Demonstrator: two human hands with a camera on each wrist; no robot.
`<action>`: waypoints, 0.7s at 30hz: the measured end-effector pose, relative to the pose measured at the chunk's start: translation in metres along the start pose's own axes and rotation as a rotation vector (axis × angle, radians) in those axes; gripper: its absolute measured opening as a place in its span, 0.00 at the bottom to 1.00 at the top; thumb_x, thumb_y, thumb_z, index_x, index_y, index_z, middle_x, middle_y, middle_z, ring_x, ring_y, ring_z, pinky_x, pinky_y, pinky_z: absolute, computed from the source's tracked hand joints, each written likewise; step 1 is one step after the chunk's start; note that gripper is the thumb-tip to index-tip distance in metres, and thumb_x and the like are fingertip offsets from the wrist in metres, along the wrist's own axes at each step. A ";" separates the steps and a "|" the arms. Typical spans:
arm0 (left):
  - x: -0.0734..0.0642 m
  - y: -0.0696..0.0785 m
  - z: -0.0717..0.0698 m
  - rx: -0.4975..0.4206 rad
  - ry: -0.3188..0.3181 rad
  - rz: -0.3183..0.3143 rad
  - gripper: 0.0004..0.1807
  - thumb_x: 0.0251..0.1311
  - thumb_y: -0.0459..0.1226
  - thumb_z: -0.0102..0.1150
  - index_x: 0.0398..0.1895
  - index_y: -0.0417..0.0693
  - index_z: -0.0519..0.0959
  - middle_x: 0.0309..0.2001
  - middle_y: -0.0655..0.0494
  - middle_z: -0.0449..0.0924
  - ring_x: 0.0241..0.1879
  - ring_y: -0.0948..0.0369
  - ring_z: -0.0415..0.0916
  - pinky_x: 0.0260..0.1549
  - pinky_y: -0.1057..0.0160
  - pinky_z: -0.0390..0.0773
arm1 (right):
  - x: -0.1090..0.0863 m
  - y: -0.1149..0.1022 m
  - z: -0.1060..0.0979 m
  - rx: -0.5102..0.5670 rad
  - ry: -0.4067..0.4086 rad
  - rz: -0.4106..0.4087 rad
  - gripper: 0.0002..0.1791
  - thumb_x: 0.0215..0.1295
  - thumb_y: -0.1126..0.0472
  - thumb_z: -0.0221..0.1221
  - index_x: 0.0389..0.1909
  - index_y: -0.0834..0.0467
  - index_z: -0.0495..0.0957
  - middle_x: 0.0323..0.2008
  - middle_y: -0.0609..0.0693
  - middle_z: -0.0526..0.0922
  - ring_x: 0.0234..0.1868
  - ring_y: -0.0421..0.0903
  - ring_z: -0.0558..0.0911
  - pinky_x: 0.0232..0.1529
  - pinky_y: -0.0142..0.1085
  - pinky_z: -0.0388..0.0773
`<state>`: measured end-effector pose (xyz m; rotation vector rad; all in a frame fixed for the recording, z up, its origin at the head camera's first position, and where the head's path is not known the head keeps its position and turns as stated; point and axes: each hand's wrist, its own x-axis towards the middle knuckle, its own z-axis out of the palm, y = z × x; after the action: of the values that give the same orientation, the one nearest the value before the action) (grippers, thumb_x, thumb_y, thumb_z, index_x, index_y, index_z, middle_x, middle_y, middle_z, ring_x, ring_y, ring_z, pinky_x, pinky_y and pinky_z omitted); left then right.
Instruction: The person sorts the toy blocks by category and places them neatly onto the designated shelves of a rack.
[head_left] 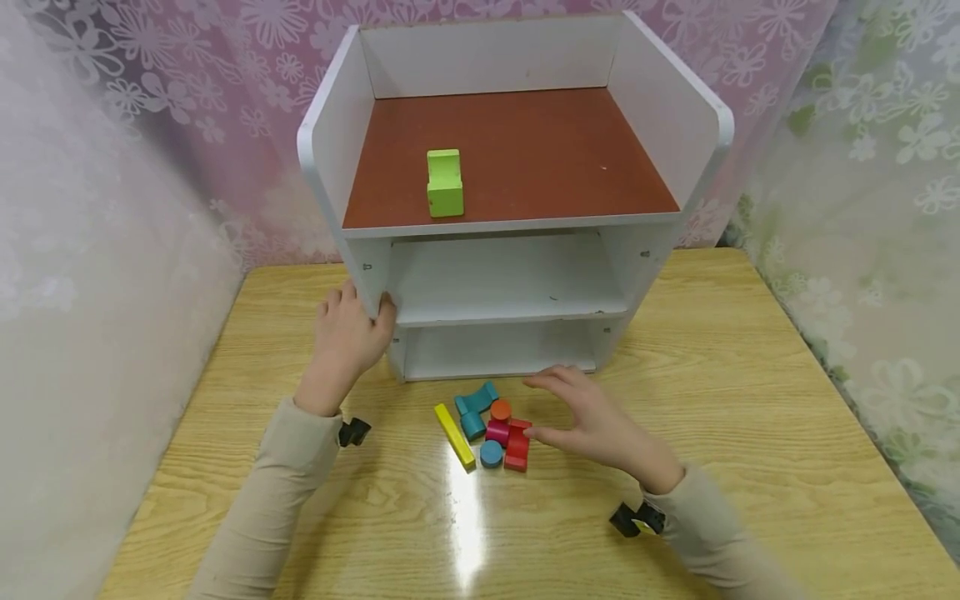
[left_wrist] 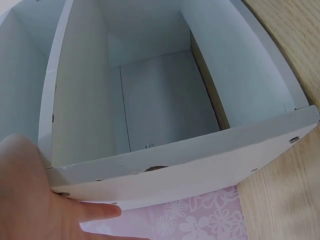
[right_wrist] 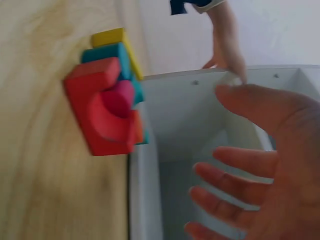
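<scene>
**Right hand held spread beside a small pile of coloured blocks; left hand gripping a white shelf unit**

A red rectangular block with a curved hollow (head_left: pixel 517 445) lies on a light wood-grain table (head_left: pixel 750 375), at the right side of a small pile in front of a white shelf unit with a reddish-brown top (head_left: pixel 517 158). The block's long axis runs roughly from the shelf toward the person, with its hollow seemingly facing up. At the pile's left, a long yellow bar (head_left: pixel 455 437) slants, its far end to the left and its near end to the right. Between them are a glossy magenta cylinder (head_left: pixel 497 432), an orange cylinder (head_left: pixel 501 409), a blue cylinder (head_left: pixel 491 453) and teal pieces (head_left: pixel 476 408). A lime-green block with a curved dip (head_left: pixel 445 185) stands on the shelf unit's top, left of centre.

The right wrist view shows the red block's hollow more closely, with the magenta cylinder against it. The left wrist view alone shows the holes in the side panel's outer face.

The right hand (head_left: pixel 588 419) is spread wide, thumb and fingers well apart, holding nothing; its thumb tip is near the red block. The left hand (head_left: pixel 348 333) grips the unit's left side panel, thumb at the front edge, fingers outside.
</scene>
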<state>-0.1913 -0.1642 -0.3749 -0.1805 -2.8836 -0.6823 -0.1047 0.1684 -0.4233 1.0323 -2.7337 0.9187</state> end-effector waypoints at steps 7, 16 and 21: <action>-0.001 0.001 -0.001 0.007 -0.005 -0.004 0.35 0.67 0.55 0.27 0.69 0.43 0.57 0.59 0.40 0.63 0.56 0.39 0.59 0.52 0.42 0.57 | -0.004 0.003 0.021 -0.058 -0.147 0.136 0.46 0.40 0.38 0.70 0.61 0.53 0.69 0.57 0.48 0.72 0.58 0.51 0.70 0.57 0.53 0.66; -0.001 0.000 0.001 -0.002 0.000 -0.005 0.34 0.67 0.54 0.28 0.69 0.42 0.58 0.57 0.40 0.65 0.54 0.40 0.60 0.52 0.42 0.57 | -0.006 0.003 0.037 -0.085 -0.218 0.159 0.48 0.34 0.34 0.71 0.58 0.53 0.70 0.53 0.46 0.74 0.54 0.50 0.71 0.52 0.53 0.68; -0.001 0.000 0.000 -0.009 -0.005 -0.006 0.35 0.67 0.54 0.28 0.69 0.42 0.56 0.57 0.40 0.64 0.54 0.40 0.59 0.52 0.42 0.57 | -0.008 0.004 0.044 -0.098 -0.238 0.213 0.48 0.33 0.30 0.69 0.58 0.49 0.70 0.54 0.45 0.73 0.55 0.49 0.70 0.55 0.56 0.65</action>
<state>-0.1906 -0.1640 -0.3755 -0.1756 -2.8876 -0.6964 -0.0954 0.1502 -0.4633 0.8993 -3.0997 0.7177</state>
